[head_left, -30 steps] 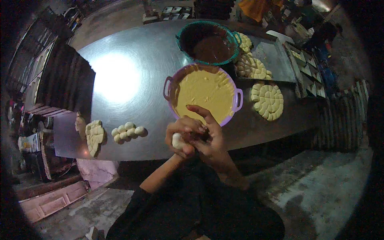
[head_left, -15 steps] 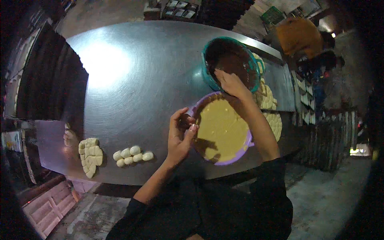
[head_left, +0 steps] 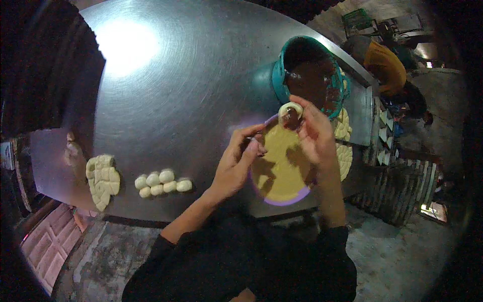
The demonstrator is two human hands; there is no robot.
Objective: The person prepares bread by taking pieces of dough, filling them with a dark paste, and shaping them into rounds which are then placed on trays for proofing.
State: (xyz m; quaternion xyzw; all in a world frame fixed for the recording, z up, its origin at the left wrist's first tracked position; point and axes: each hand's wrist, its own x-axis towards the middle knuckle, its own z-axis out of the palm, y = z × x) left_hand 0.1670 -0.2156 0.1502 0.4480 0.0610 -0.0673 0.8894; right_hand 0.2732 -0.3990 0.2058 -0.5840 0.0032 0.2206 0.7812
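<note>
In my right hand [head_left: 318, 133] is a round piece of pale dough [head_left: 289, 108], its open face showing dark brown filling. The fingers grip it from the side, above the purple basin [head_left: 287, 202] of yellow batter-like mass [head_left: 282, 173]. My left hand [head_left: 241, 158] hovers over that basin's left side, thumb and fingers drawn together; whatever they may hold is hidden. Just beyond my right hand stands a teal tub [head_left: 278, 75] with brown paste [head_left: 312, 80] inside. Several smooth dough balls [head_left: 163, 183] rest on the metal table, left of my left forearm.
Cut dough pieces [head_left: 103, 178] lie in a cluster at the table's left. More dough [head_left: 343, 161] sits right of the basin, partly behind my arm. The metal table [head_left: 196, 85] reflects a bright lamp. A person in an orange top [head_left: 387, 68] is at the far right.
My right hand has come back out of the teal tub and now holds the filled dough piece above the basin. My left hand has moved slightly right. The whole view has shifted.
</note>
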